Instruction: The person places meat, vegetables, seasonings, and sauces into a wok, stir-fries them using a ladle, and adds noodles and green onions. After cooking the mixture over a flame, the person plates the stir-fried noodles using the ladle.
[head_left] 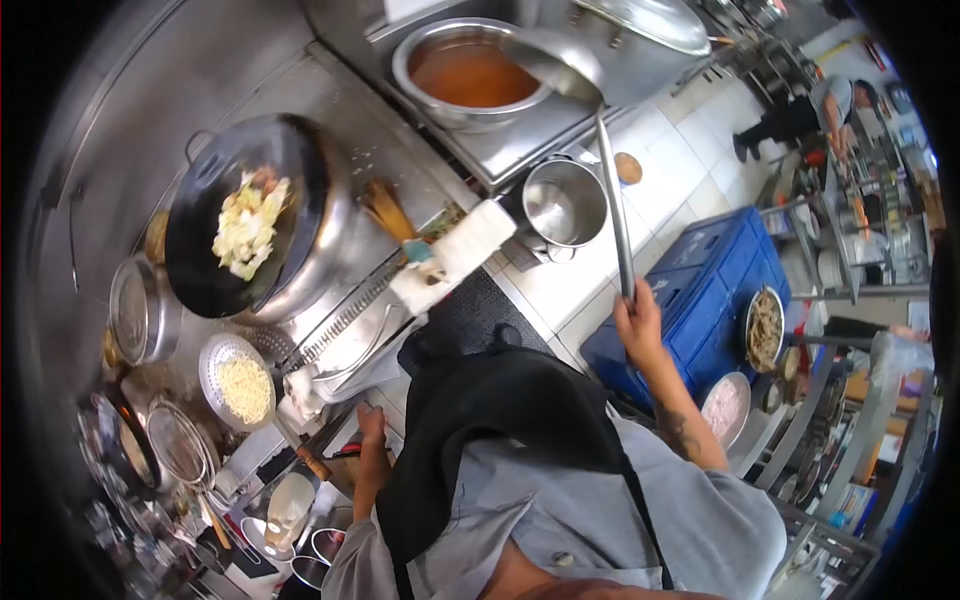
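My right hand (638,318) is closed round the handle of a long metal ladle (612,200), whose bowl hangs over the near rim of a steel basin of red-brown liquid (465,75). My left hand (370,422) is low beside my apron, near the wooden handle (314,462) of a strainer; its fingers are small in view and I cannot make out whether it holds anything. A dark wok (190,225) at the left has pale, egg-like food (247,225) in it. Noodles (246,390) lie in the perforated strainer (212,372) below the wok.
A steel pot (565,203) stands beyond the folded white cloth (455,258). Blue bins (690,290) are at my right, with bowls of food (764,330) beside them. Another person (825,110) stands at the far right shelves.
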